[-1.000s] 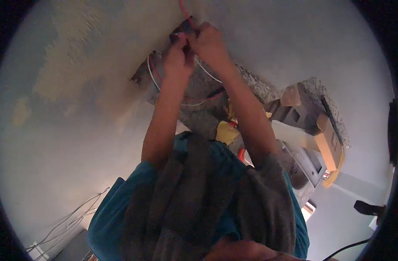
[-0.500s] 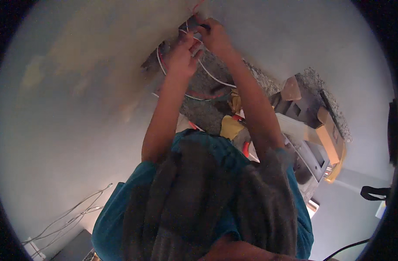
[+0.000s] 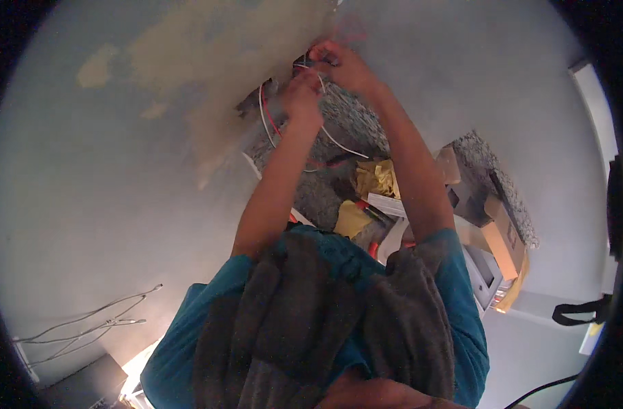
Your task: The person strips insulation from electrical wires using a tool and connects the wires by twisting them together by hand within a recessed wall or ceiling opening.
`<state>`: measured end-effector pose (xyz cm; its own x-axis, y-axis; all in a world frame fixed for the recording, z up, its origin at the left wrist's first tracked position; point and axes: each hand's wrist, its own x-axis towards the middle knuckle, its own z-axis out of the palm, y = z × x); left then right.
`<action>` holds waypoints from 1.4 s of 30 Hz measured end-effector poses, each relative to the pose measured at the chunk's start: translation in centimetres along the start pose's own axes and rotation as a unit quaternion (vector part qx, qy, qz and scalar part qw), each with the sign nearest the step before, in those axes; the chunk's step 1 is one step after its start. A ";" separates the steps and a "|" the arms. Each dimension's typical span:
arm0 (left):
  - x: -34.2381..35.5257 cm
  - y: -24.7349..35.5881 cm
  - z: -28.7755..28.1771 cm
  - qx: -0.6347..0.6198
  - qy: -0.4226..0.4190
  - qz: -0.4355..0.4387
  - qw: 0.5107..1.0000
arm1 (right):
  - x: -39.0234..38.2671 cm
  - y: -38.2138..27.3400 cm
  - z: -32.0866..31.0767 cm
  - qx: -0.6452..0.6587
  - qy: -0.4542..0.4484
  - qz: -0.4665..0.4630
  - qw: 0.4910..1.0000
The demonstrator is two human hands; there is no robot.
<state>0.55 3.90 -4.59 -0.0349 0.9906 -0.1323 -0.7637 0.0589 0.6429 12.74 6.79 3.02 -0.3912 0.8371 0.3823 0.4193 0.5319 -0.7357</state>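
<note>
Both my arms reach up to a dark recessed box (image 3: 299, 63) at the wall. My left hand (image 3: 303, 97) is just below it, beside thin wires; its fingers are smeared by motion, so their grip is unclear. Above and to the right, my right hand (image 3: 344, 66) is closed with curled fingers at the box's edge; what it pinches is hidden. A faint red blur shows just above that hand. A white wire (image 3: 262, 112) and a red wire (image 3: 270, 117) loop out of a second dark opening (image 3: 251, 102) to the left.
Below my hands is a rough grey surface (image 3: 356, 109) with crumpled yellow paper (image 3: 376, 178), a yellow piece (image 3: 351, 219) and a red-and-black tool (image 3: 371, 210). An open cardboard box (image 3: 504, 238) stands at the right. Loose grey cables (image 3: 100, 324) hang from the wall at lower left.
The view has shifted, so the wall and openings sit lower and further right. My right hand's fingers have curled in more; the red wire above it is now blurred.
</note>
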 end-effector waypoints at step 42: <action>-4.9 4.7 1.5 0.020 -0.134 0.049 0.990 | -2.7 2.1 1.0 0.374 0.107 0.064 0.919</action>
<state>-1.90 -0.45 0.26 0.0686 0.9886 0.1341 -0.7387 -0.0400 0.6729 13.90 5.51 -0.13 -0.1739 0.9355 0.3075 -0.2604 0.2575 -0.9305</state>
